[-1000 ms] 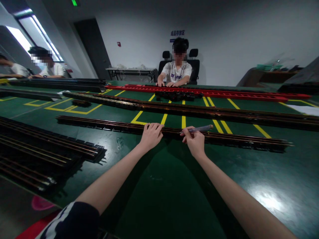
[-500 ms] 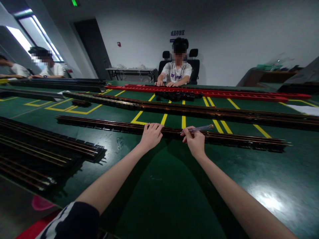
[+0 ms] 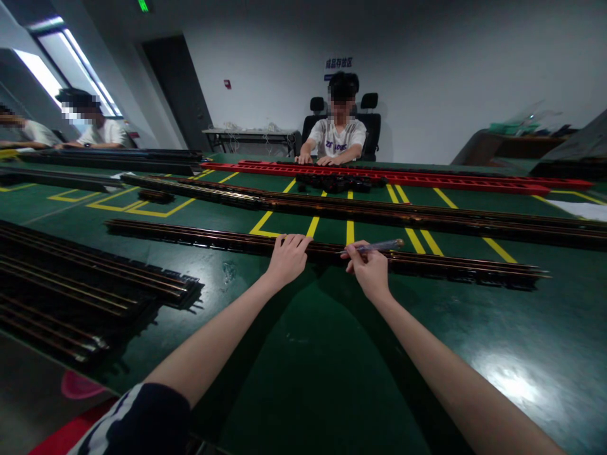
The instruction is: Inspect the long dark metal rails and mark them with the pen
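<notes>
A long black strip with copper-coloured rods (image 3: 213,239) lies crosswise on the green table. My left hand (image 3: 287,258) is closed over its middle, fingers bent across the far edge. To the right, my right hand (image 3: 370,272) grips a screwdriver (image 3: 379,246) with a clear handle. Its thin shaft points left, low over the strip; whether the tip touches the strip I cannot tell. The handle's butt end sticks out to the right above the hand.
More rod-lined strips (image 3: 90,272) lie at the left, and another long run (image 3: 332,206) crosses behind. Beyond are red ladder-like frames (image 3: 427,178) and a pile of black parts (image 3: 339,183). A co-worker (image 3: 336,136) sits opposite; others sit far left.
The strip has slid slightly left, along with both hands. The screwdriver's shaft has shifted a little left too.
</notes>
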The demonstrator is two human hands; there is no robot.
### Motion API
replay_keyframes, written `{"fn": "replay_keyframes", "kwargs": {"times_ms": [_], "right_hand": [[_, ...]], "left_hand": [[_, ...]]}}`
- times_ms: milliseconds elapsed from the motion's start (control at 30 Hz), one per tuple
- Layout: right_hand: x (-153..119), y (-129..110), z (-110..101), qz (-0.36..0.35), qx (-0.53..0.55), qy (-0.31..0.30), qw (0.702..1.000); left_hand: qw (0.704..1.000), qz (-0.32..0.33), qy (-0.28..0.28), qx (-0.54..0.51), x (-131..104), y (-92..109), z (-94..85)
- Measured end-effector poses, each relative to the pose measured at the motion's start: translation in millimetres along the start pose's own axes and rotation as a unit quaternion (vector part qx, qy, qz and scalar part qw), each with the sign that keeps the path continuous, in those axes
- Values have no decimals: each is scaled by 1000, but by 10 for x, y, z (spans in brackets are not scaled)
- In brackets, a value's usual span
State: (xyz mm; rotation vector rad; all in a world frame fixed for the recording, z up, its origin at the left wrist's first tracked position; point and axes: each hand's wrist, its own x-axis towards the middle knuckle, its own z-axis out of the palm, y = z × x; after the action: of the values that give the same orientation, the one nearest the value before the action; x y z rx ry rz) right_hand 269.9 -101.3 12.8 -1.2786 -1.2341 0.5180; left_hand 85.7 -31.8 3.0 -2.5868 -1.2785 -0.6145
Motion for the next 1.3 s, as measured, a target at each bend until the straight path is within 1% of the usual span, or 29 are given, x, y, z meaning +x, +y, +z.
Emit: {"fn": "replay_keyframes", "kwargs": {"times_ms": [333, 567, 767, 933, 1000, 1300], "right_hand": [[4, -26, -3, 3, -6, 0, 1000], [4, -25, -19, -3, -19, -14, 1000], [-12, -21, -4, -1, -9, 13, 1000], [-10, 8, 0, 8, -8, 54, 998], [-6, 18, -3, 9, -8, 61, 998], [3, 47, -19, 17, 13, 29, 999]], "left_hand": [[1000, -5, -11, -6, 10, 9, -31], [1000, -3, -7, -10, 4, -14, 9], [1000, -4, -8, -10, 5, -11, 5], [1000, -5, -11, -13, 8, 1, -18], [1000, -6, -11, -15, 9, 1, -17], [1000, -7, -15, -18, 9, -2, -22]]}}
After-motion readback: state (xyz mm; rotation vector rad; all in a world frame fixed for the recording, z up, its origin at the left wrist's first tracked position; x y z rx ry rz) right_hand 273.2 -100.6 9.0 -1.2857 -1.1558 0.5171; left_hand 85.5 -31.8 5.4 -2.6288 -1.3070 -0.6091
